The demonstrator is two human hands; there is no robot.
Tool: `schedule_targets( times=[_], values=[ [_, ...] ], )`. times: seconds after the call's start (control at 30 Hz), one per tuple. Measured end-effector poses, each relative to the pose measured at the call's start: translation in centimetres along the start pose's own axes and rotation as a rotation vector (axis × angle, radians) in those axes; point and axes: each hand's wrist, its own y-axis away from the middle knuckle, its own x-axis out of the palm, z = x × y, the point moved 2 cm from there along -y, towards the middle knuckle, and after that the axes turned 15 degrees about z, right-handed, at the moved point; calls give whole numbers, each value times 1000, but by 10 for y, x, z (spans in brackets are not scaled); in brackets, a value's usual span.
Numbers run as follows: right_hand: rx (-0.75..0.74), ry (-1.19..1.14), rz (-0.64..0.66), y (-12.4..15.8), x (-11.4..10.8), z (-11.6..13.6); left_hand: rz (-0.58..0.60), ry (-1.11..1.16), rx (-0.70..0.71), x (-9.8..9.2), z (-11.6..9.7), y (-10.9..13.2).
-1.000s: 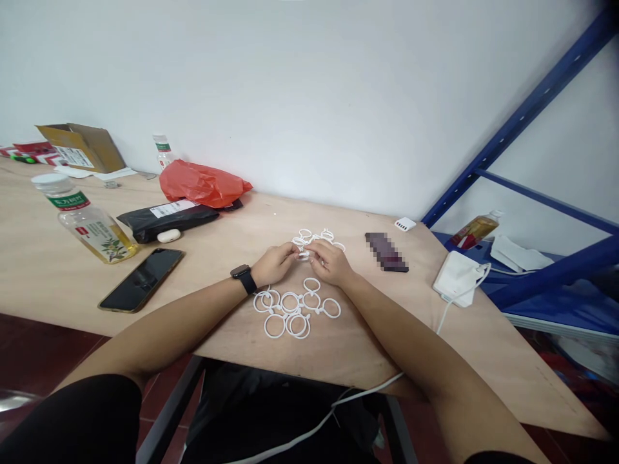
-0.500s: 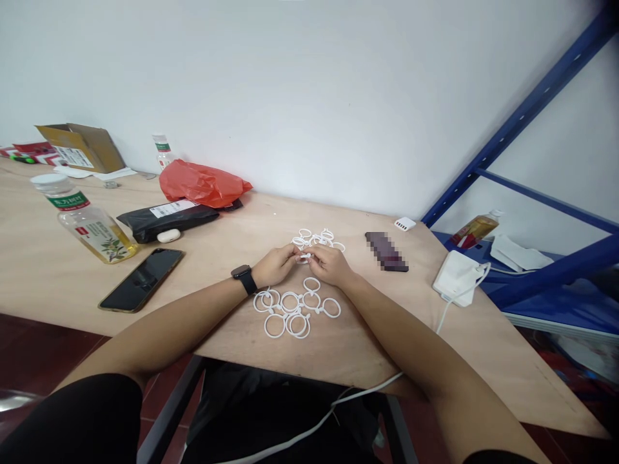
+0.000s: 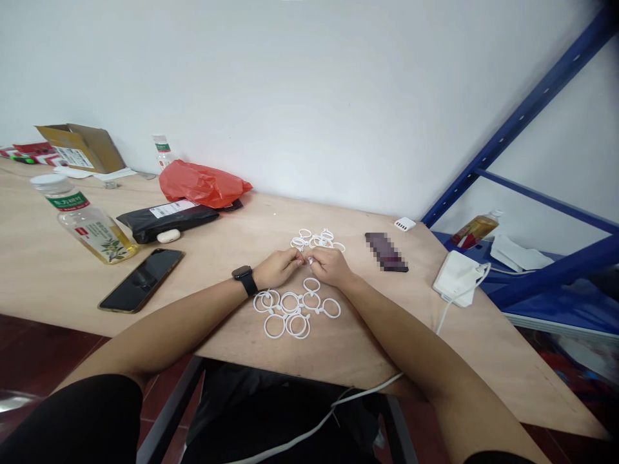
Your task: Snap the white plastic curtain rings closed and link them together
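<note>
A small white ring [image 3: 306, 261] is pinched between the fingertips of the left hand [image 3: 278, 268] and the right hand [image 3: 329, 265] – both closed on it, held above the table [image 3: 232, 238] between the far ring pile [image 3: 316, 239] and the near ring group [image 3: 294, 309] – so it stays clear of both.

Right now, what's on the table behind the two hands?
Behind the left hand and right hand lies a pile of white rings on the table. The hands cover its near edge.
</note>
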Motion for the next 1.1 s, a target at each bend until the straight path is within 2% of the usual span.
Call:
schedule_targets(
  times=[0.2, 0.33, 0.43, 0.57, 0.7, 0.87, 1.0, 1.1],
  values=[
    [50, 33, -35, 2, -1, -6, -30, 27, 31, -2, -3, 0],
    [111, 74, -91, 2, -1, -5, -81, -1, 147, -7, -8, 0],
    [181, 68, -146, 1, -3, -7, 14, -19, 208, -5, -11, 1],
    [275, 58, -170, 0, -4, -13, 195, -99, 191, 2, -8, 2],
    [295, 55, -144, -2, -3, -18, 254, -168, 130, 5, -3, 3],
    [164, 25, -156, -1, -3, -13, 180, -157, 88, 2, -1, 1],
    [32, -32, -131, 0, -5, -4, -8, -57, 3, -5, 0, 0],
    [-45, -37, -78, 0, -5, 2, -113, 34, -9, -9, 1, 1]
  ],
)
